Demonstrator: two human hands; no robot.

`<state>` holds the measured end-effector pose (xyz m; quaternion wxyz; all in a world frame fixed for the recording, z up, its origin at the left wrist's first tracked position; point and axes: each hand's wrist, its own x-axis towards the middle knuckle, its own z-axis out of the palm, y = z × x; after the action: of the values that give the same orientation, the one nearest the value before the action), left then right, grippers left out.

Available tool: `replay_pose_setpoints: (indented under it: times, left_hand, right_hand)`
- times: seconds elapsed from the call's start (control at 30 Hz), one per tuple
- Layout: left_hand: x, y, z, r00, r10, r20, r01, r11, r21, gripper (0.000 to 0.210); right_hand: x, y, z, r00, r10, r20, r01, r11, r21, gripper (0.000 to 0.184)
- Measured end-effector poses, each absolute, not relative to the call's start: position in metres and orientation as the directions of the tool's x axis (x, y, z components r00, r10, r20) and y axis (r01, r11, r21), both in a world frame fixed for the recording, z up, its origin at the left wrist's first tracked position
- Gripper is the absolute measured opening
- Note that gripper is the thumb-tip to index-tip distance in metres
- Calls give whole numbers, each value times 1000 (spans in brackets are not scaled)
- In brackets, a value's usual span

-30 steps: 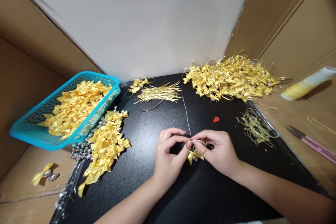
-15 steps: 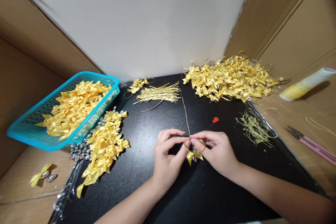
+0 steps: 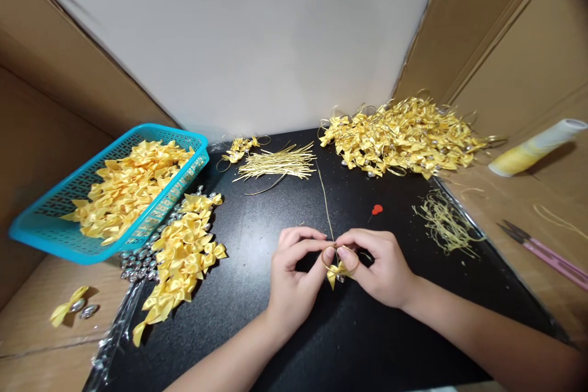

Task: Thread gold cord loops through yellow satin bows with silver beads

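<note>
My left hand (image 3: 296, 269) and my right hand (image 3: 379, 266) meet over the black table, thumbs and forefingers pinched together. Between them they grip a loop of gold cord (image 3: 350, 252). Just below the fingertips hangs a yellow ribbon bow (image 3: 334, 274) with a small silver bell or bead (image 3: 340, 278) on it, partly hidden by the right thumb. A thin gold thread (image 3: 325, 196) runs from the fingertips away to the far side of the table. The exact crossing of the cord lies hidden between the fingers.
At left stand a blue basket (image 3: 41, 248) of yellow bows, more bows (image 3: 181, 254) and silver beads (image 3: 138, 264). Cut gold cords (image 3: 278, 162) and a heap of corded bows (image 3: 404, 141) lie behind. Rightward are thread scraps (image 3: 445, 223), pink-handled snips (image 3: 551, 257), a spool (image 3: 537, 148) and a red pin (image 3: 377, 209).
My right thumb has shifted slightly at the loop, and the bow below has turned a little. Both hands remain in nearly the same place.
</note>
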<state>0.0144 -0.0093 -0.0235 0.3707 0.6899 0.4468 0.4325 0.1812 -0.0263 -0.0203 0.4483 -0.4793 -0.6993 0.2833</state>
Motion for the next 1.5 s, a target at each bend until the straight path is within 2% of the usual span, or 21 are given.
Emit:
replay_pose_setpoints:
  times: [0.2, 0.33, 0.47, 0.57, 0.7, 0.93, 1.03, 1.2, 1.3, 1.33, 1.4, 1.5]
  left_hand:
    - [16, -8, -23, 252, 933, 257, 305, -328, 894, 8]
    - [13, 0, -15, 330, 912, 244, 402, -370, 838, 7]
    - [7, 6, -9, 530, 842, 98, 557, -433, 708, 12]
    - [6, 5, -12, 592, 806, 9, 625, -466, 627, 15]
    - [6, 4, -17, 617, 784, -63, 642, -456, 616, 16]
    - [7, 6, -17, 633, 763, -129, 675, -462, 575, 9]
    - [6, 7, -18, 620, 777, -113, 654, -431, 622, 10]
    - [4, 6, -21, 588, 804, -93, 537, -302, 788, 10]
    - [6, 5, -21, 517, 850, -104, 401, -134, 906, 7]
    - [7, 4, -21, 472, 873, -126, 353, -56, 934, 12]
    - [10, 3, -20, 406, 890, -207, 284, 92, 955, 21]
    - [13, 1, -19, 435, 849, -301, 228, 219, 949, 27]
  right_hand:
    - [182, -25, -21, -152, 927, 343, 391, 375, -841, 21]
    - [184, -24, -19, -152, 934, 325, 384, 358, -851, 25]
    - [186, -22, -19, -151, 942, 298, 382, 334, -862, 24]
    - [188, -20, -20, -177, 960, 218, 391, 272, -879, 21]
    - [191, -15, -20, -230, 969, 90, 473, 192, -860, 20]
    - [192, -17, -19, -288, 956, 61, 565, 221, -795, 17]
    - [191, -18, -20, -299, 953, 55, 544, 218, -810, 17]
    - [192, -16, -21, -330, 939, 92, 426, 235, -874, 19]
    - [191, -16, -22, -293, 940, 173, 393, 283, -875, 19]
    - [190, -16, -22, -267, 941, 207, 391, 302, -869, 20]
    - [189, -16, -22, -222, 937, 269, 384, 338, -859, 20]
    - [188, -17, -22, -210, 925, 317, 368, 375, -851, 20]
